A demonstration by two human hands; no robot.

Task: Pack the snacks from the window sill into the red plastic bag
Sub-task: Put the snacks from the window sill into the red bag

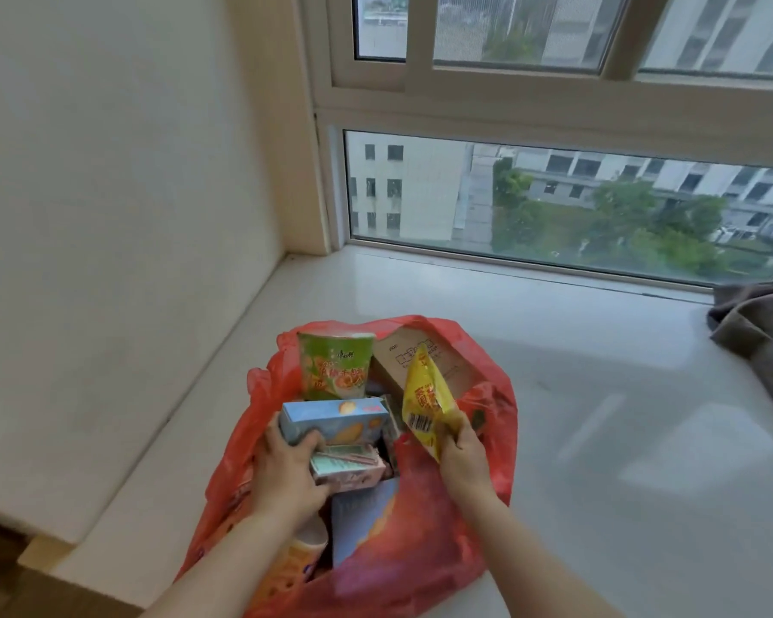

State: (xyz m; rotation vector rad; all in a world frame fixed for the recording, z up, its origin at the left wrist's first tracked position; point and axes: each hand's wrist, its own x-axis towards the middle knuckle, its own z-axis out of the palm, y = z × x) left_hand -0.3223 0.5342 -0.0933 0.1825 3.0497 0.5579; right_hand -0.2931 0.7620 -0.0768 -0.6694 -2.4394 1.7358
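Yellow packet pinched at bottom edge by your right hand — lower it into red plastic bag gap beside fingers; left hand grips blue box — nudge it aside.

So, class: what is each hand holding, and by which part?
Left hand grips the light blue box by its left end; right hand pinches the yellow packet by its bottom edge.

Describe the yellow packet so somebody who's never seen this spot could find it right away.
Start at the red plastic bag standing open on the white window sill below the window. At the bag's right side, the right hand pinches a yellow packet by its lower edge. It is the only soft yellow wrapper there, with a barcode, beside a brown box and a green cup.
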